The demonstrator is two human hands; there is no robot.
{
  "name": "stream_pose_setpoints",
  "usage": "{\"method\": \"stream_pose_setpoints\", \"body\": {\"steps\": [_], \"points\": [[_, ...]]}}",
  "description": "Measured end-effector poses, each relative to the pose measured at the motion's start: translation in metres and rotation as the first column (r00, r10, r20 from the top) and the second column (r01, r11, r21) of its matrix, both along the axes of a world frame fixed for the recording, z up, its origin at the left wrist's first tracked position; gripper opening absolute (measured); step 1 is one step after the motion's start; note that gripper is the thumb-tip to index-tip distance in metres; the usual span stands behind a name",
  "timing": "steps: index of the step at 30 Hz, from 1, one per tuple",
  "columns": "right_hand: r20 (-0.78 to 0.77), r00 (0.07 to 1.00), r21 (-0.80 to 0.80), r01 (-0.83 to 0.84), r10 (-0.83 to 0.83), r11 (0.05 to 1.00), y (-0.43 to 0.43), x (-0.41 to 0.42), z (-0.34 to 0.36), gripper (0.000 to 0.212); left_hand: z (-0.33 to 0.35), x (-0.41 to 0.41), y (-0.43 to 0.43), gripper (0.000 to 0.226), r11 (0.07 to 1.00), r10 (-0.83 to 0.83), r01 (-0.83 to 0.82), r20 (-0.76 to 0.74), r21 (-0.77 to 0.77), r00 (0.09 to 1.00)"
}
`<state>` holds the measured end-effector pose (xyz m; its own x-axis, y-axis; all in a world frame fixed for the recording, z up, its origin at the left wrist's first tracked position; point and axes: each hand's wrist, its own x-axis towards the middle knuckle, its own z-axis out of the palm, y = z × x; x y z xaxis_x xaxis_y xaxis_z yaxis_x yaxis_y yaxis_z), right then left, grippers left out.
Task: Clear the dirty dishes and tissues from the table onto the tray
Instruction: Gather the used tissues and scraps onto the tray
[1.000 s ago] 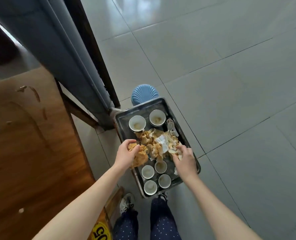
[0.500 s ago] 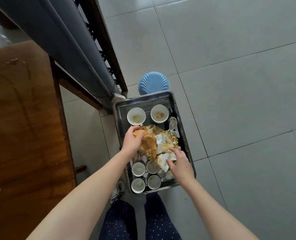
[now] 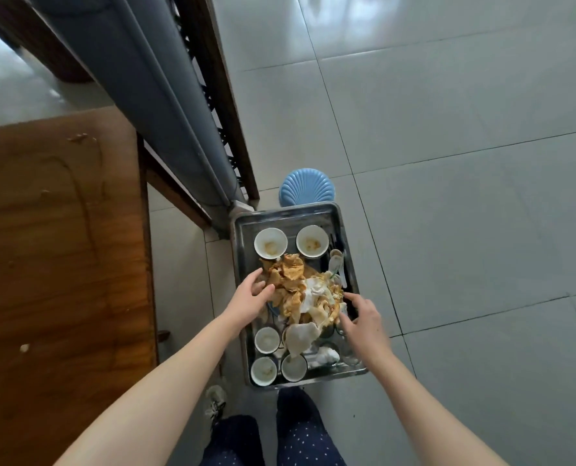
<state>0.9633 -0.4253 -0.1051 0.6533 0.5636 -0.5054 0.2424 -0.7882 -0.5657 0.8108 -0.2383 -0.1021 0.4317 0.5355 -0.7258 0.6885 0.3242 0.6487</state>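
— Looking down, where do we stand?

— Nearly done, we'd judge. The tray (image 3: pixel 284 212) sits on a stool (image 3: pixel 306 188) beside the table (image 3: pixel 54 247). It carries two bowls (image 3: pixel 270 243) at the far end, small cups (image 3: pixel 267 339) at the near end, spoons (image 3: pixel 336 264) by the right rim, and the tissues (image 3: pixel 300 290) heaped in the middle.

— And our hands?

— Both at the heap. Our left hand (image 3: pixel 249 299) touches its left side with loose, spread fingers, gripping nothing. Our right hand (image 3: pixel 365 319) reaches its right edge with fingers straight, also holding nothing.

— Anything left on the table?

— The part we can see shows only smears (image 3: pixel 81 139) and a few crumbs (image 3: pixel 24 348), no dishes or tissues. Its left side is out of view, so we can't vouch for that. What remains looks like tucking the loose tissues in so none slide off.
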Motion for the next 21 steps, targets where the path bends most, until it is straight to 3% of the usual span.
{"method": "stream_pose_setpoints", "body": {"steps": [5, 11, 21], "points": [[0.002, 0.999, 0.077, -0.043, 0.043, 0.996, 0.017, -0.015, 0.028, 0.041, 0.033, -0.032, 0.004, 0.046, 0.977, 0.115, -0.117, 0.022, 0.176, 0.993], [0.099, 0.98, 0.124, -0.184, 0.173, 0.975, 0.038, -0.067, 0.059, 0.042, 0.069, -0.104, 0.006, 0.04, 0.948, 0.198, -0.211, 0.077, 0.24, 0.977], [0.173, 0.901, 0.178, -0.427, 0.399, 0.887, 0.072, -0.243, 0.097, 0.045, 0.106, -0.311, -0.008, 0.029, 0.835, 0.422, -0.458, 0.181, 0.305, 0.888]]}}
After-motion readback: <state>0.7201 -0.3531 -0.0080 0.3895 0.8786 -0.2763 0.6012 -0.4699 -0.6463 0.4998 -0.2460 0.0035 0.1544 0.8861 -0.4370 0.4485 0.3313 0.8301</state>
